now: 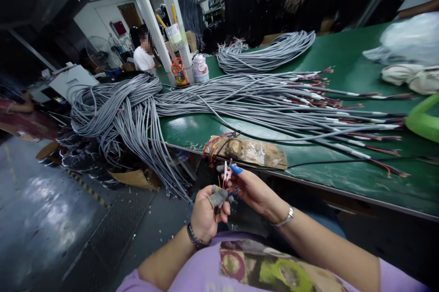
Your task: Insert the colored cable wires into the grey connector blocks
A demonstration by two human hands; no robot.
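While looking down over the green table [370, 54], am seeing at left a torn carton [137, 177] under the hanging grey cables [144, 122], with contents too shadowed to make out. Am finding next a white cup [174, 37] fixed against the pale posts [173, 3] and holding yellow-handled tools [161, 20]; below it, a bright packet [180, 78] with orange handles [177, 66] showing at its mouth; just beside, a lidded jar [200, 67] with hidden contents. Am spotting at far right a crumpled translucent bag [413, 38], too cloudy to read inside.

Am making out only the upper part of a person [142, 56] left of the posts, and at the right edge a cut-off green loop [425, 118]. Am losing part of the thin coloured wires [233, 190] behind grey-covered fingers.

Am gripping those wires in left hand [214, 205], with thumb and fingers closed narrow on them and some ends poking upward. Am pinching in right hand [252, 186] a small pale pink piece [227, 173], just above the wires and near the wooden block [260, 152], with blue-tipped fingers drawn narrow; am not managing to tell whether it is touching the wires
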